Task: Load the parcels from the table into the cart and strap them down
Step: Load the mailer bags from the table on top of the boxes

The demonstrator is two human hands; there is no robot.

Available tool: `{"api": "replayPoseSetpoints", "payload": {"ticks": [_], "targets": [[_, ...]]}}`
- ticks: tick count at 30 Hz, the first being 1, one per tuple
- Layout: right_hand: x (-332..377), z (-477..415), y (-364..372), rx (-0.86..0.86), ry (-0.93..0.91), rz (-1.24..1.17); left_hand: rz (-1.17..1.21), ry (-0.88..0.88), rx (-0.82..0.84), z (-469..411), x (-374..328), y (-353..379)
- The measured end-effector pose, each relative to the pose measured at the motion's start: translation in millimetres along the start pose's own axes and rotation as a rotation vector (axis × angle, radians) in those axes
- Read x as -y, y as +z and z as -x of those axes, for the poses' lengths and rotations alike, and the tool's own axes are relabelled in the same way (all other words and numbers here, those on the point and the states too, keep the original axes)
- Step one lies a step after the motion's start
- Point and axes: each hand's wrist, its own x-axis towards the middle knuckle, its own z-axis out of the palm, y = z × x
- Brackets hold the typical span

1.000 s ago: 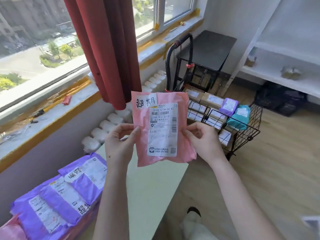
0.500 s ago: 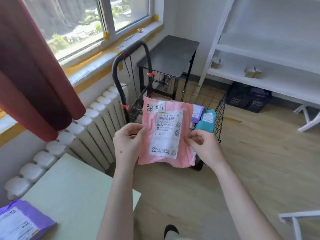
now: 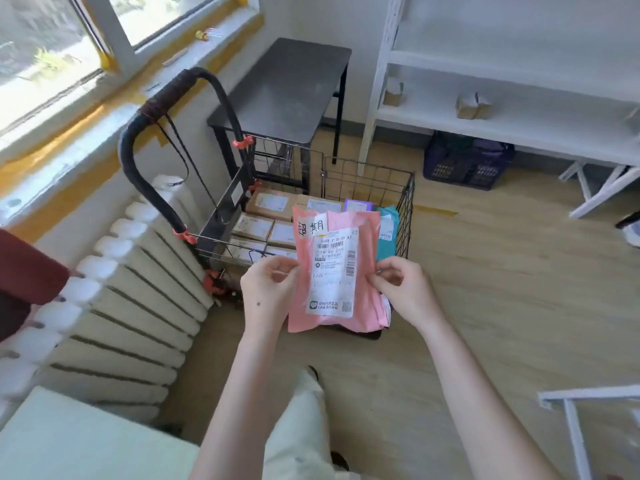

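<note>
I hold a pink parcel (image 3: pixel 334 271) with a white shipping label upright in front of me. My left hand (image 3: pixel 268 292) pinches its left edge and my right hand (image 3: pixel 405 291) pinches its right edge. Just behind it stands the black wire cart (image 3: pixel 405 202) with a curved black handle (image 3: pixel 138 133). Inside the cart lie several brown cardboard parcels (image 3: pixel 268 204), a purple parcel (image 3: pixel 358 205) and a teal parcel (image 3: pixel 387 233). The pink parcel hides the cart's near right part.
A white radiator (image 3: pixel 131 306) runs along the wall on the left, under the window sill. The pale green table corner (image 3: pixel 86 441) is at the bottom left. A black side table (image 3: pixel 287 91) stands behind the cart. White shelving (image 3: pixel 502 112) and a dark crate (image 3: pixel 467 161) stand at the right.
My view has swung from the table toward the cart, which is now closer and below the parcel. The purple parcels on the table have left the view. Both hands still hold the pink parcel.
</note>
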Motion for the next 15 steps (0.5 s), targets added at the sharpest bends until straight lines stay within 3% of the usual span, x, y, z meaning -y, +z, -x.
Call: {"api": "replayPoseSetpoints", "payload": {"ticks": [15], "targets": [[-54.4,-168.0,45.6,-0.222,0.293,0.250,-0.155,-0.040,0.435,-181.5,22.2,117.2]]}}
